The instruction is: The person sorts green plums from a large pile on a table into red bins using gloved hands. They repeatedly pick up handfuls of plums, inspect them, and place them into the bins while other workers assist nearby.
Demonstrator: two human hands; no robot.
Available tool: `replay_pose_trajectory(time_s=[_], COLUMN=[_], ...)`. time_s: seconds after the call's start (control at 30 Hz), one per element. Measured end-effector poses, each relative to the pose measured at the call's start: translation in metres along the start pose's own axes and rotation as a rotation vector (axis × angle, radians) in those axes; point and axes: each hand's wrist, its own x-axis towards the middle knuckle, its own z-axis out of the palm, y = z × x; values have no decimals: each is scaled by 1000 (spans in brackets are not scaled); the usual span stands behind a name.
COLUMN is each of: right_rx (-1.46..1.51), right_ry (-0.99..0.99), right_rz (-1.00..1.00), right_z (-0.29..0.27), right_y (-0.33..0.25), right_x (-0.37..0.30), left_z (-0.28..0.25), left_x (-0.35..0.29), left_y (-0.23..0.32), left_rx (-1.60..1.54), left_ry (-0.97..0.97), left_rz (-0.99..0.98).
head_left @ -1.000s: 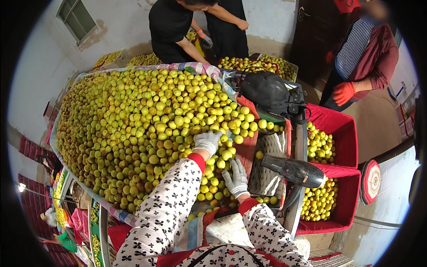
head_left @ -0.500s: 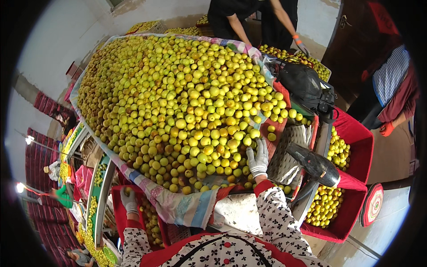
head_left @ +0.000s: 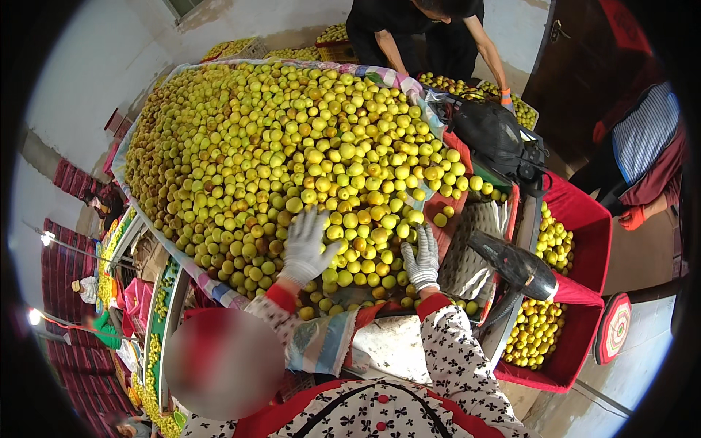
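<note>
A large heap of round yellow-green jujubes [head_left: 241, 160], some with brown patches, is spread over a striped cloth [head_left: 321, 342]. My left hand [head_left: 305, 250], in a white knit glove, lies palm down on the near part of the heap with its fingers extended. To its right, at the heap's near right edge, my right hand [head_left: 421, 261] rests in a striped white glove, fingers stretched and slightly apart. Several jujubes lie between the two hands. Neither hand is closed on anything.
A black hair dryer [head_left: 515, 266] lies by a pale perforated chute [head_left: 478, 226] on my right. Red-lined bins [head_left: 566, 358] hold jujubes there. Behind a black backpack [head_left: 496, 139], a person [head_left: 409, 44] bends over a crate. A round blurred patch hides the lower left.
My left hand has come up from a red crate at the lower left and moved right onto the heap. My right hand has barely moved. The far person has leaned further into view.
</note>
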Motion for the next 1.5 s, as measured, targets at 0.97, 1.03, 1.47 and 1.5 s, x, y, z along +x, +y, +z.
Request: replay_pose_trajectory(time_s=[0.97,1.03,1.47,1.5], right_rx=[232,230,-310,-312], right_ry=[122,133,-348,-334], right_rz=[121,126,-442,-423], right_z=[4,5,-10,-12], right_y=[10,10,-86,-80], right_x=[1,1,-19,-16], left_z=[49,48,59,60], left_x=[101,108,58,51], left_y=[10,29,12,5], left_rx=[-186,-160,-485,-519], left_ry=[-171,-141,-198,-167], left_rz=[-55,105,-153,-113])
